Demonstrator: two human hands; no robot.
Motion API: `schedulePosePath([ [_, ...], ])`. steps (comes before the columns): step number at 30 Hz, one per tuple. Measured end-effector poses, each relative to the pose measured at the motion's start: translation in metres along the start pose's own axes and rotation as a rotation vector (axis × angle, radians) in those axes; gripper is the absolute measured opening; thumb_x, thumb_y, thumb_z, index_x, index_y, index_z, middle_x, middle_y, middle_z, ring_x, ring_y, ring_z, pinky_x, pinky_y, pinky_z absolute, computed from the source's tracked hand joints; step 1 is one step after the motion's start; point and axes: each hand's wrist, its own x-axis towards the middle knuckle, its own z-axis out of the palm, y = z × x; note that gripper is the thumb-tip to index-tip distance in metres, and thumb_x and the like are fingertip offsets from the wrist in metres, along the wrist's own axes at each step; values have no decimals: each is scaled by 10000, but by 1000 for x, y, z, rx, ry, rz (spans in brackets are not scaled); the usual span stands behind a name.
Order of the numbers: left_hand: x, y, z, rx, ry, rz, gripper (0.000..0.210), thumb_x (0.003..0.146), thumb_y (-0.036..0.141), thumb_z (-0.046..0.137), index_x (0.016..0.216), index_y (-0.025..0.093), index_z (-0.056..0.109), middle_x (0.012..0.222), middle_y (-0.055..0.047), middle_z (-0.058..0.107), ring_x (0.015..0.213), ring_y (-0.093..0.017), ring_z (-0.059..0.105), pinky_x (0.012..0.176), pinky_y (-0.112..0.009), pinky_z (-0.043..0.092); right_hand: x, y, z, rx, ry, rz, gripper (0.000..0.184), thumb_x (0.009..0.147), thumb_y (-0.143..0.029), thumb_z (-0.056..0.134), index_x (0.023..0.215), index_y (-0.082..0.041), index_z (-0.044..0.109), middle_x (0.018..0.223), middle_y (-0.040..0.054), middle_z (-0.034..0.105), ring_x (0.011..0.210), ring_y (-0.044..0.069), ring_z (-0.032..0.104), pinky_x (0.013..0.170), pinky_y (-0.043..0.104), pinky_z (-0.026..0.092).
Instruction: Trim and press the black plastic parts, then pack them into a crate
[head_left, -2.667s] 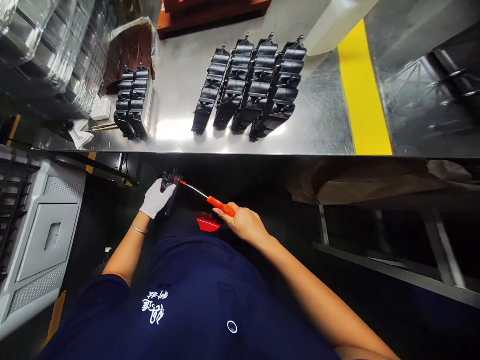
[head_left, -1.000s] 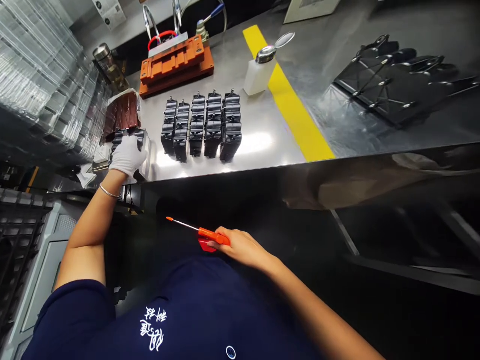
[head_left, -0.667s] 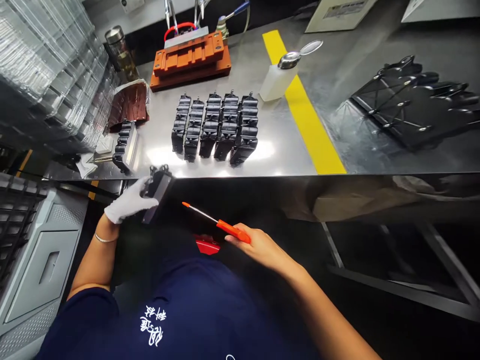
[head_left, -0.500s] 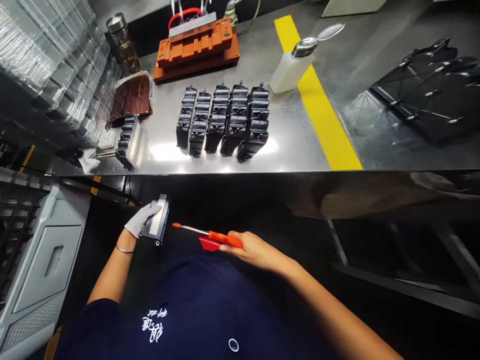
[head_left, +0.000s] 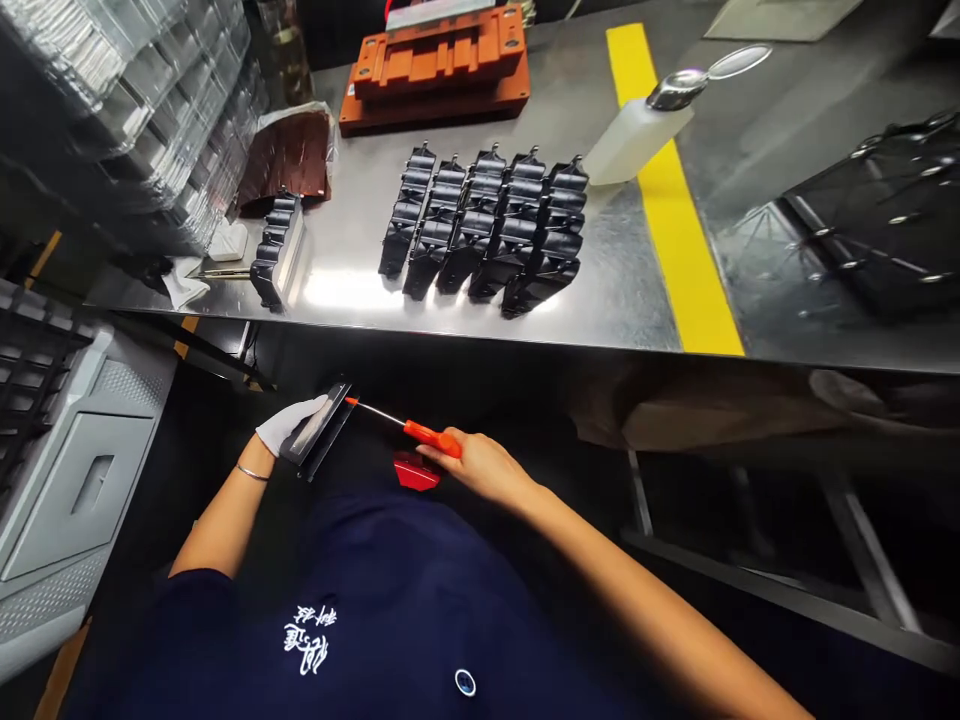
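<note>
At eight o'clock, our white-gloved left hand (head_left: 289, 423) grips a long black plastic part with a pale strip (head_left: 318, 432), in front of the shiny metal desk (head_left: 341, 235). An orange-handled, thin-shafted metal tool (head_left: 421, 432) points toward ten o'clock, its tip at the part's upper end; our bare right hand (head_left: 484, 463), near six o'clock, grasps it. If the left grip slackened, the tip could skid and scratch the part. Half a second ago, the tip sat lower and the strip faced us more squarely.

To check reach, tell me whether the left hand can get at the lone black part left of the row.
Probably yes: nothing visible blocks the lone black part from the front, but the left hand holds a second black part.
</note>
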Motion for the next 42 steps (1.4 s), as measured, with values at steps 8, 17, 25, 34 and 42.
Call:
schedulePosePath([
  [8,1,-1,-1,105,-4,168,279,811,442,678,887,176,712,749,-31,721,642,-157,649,681,-280,542,-8,13,-2,27,34,51,504,860,-682,415,825,-212,593,711,37,638,662,192,594,573,267,360],
  [17,10,0,-11,1030,330,834,412,720,287,713,1121,208,661,1099,-98,697,1079,-302,618,995,-446,437,-2,23,-8,156,19,-53,541,825,-709,450,874,-200,629,714,16,641,654,179,571,615,285,402],
  [25,5,-5,2,1182,64,1023,284,816,177,527,1030,259,693,1281,-50,647,1359,-242,437,1188,-496,169,-4,30,-6,145,10,-37,533,829,-690,460,940,-212,669,723,13,664,672,193,600,609,288,409],
  [34,17,20,2,744,427,813,416,703,514,695,908,159,631,884,-60,667,863,-217,594,815,-332,454,-15,32,0,77,-33,-8,476,841,-678,452,792,-222,579,687,17,638,642,186,592,578,269,387],
  [42,42,12,36,714,462,752,405,734,565,649,705,179,530,702,-6,566,702,-151,481,647,-279,363,-17,1,12,-163,-69,24,452,892,-667,396,793,-237,498,705,34,651,666,206,630,573,258,353],
])
